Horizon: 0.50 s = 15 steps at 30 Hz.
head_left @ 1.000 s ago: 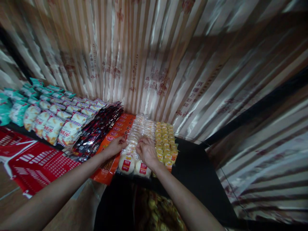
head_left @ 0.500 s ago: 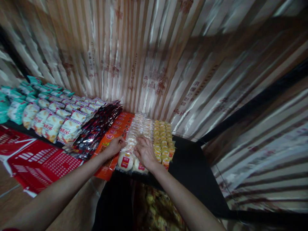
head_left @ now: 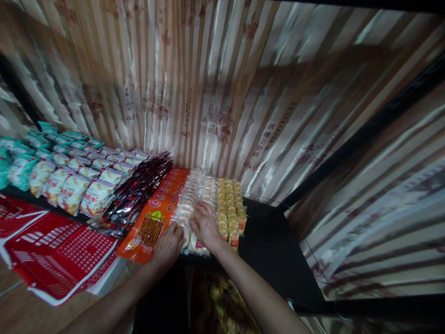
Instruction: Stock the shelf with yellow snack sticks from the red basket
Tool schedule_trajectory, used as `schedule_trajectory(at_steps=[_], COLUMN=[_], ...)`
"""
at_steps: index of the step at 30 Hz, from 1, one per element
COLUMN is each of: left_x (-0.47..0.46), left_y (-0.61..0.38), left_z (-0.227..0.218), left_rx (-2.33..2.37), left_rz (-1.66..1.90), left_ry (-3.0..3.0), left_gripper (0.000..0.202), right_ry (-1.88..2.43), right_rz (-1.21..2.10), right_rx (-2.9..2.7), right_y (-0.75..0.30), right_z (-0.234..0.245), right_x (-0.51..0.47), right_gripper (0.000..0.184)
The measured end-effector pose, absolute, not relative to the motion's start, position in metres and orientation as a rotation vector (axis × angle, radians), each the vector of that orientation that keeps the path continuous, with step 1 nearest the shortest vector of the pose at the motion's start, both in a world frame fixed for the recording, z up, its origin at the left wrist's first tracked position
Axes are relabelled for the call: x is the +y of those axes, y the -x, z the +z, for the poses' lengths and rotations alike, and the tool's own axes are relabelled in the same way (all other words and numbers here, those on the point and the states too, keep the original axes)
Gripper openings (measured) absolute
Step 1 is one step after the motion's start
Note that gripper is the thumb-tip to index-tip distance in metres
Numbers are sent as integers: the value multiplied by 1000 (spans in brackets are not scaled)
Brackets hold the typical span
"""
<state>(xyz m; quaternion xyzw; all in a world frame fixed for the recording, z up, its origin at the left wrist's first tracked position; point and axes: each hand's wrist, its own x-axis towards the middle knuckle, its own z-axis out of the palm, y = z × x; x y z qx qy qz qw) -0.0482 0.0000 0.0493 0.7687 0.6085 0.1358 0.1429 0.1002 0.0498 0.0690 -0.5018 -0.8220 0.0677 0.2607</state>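
Two rows of wrapped round buns (head_left: 198,188) in clear film run from the shelf's front edge to the back. My left hand (head_left: 169,241) is at the near end of the left row, its fingers curled against a front pack; what they pinch, if anything, is hidden. Over the right row lies my right hand (head_left: 206,226), fingers bent but apart, touching the wrappers. Beneath its wrist part of a front bun (head_left: 197,245) with a red label shows. An orange snack pouch (head_left: 153,222) with a window lies just left of my left hand.
Small yellow packs (head_left: 229,204) stand in rows right of the buns on the black shelf (head_left: 274,250). Dark shiny packets (head_left: 139,195), white snack bags (head_left: 97,195) and teal bags (head_left: 22,169) line the left. A red basket (head_left: 66,250) sits below left. Striped sheeting (head_left: 215,83) hangs behind.
My left hand has come nearer and down along the left row, over the front bun's label. My right hand stays over the right row. The orange pouch's window is now uncovered.
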Motion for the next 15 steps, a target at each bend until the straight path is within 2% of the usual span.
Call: schedule_trajectory(at_steps=[10, 15], left_x=[-5, -4], left_y=[47, 41], left_z=[45, 63], left_rx=[1752, 1621], left_rz=[332, 458], left_ry=[-2363, -2342], left_gripper=[24, 27], right_ry=[1273, 1341], right_rz=[145, 120], right_rx=[-2047, -2023], right_y=[-151, -178], right_z=[82, 86], right_x=[47, 59], right_gripper=[16, 16])
